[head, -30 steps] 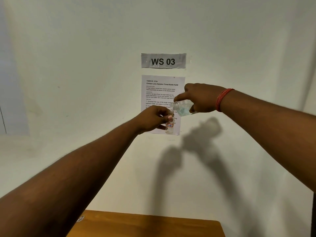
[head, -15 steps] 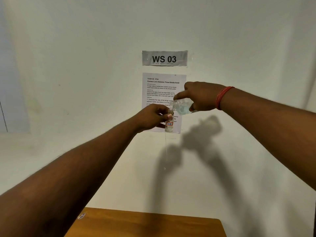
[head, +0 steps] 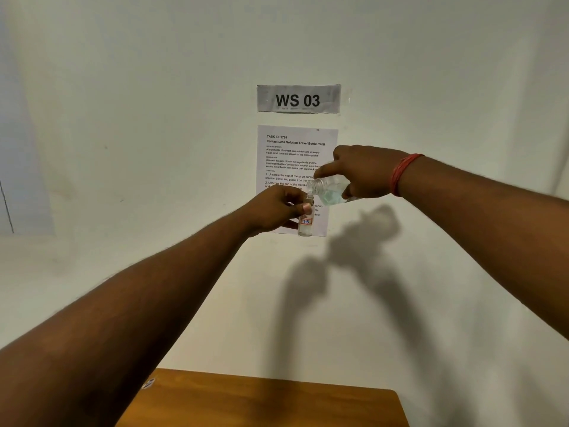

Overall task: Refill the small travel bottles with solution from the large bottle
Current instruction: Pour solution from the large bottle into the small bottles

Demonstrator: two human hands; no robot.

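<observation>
White wall (head: 154,149), clear ribbed large bottle (head: 328,190) tipped over slim travel bottle (head: 305,226)

Your right hand (head: 366,174) holds a large bottle (head: 331,190) of clear, glossy plastic with a ribbed neck. The small travel bottle (head: 305,224) in your left hand (head: 277,208) is clear and shiny too, with a matt paper label (head: 306,221). Below you, the desk (head: 264,402) is smooth brown wood with a soft sheen. On the far matt painted wall (head: 123,118) hang a plain paper sheet (head: 295,155) and a glossier sign (head: 298,99). Red thread (head: 401,174) circles your right wrist.
</observation>
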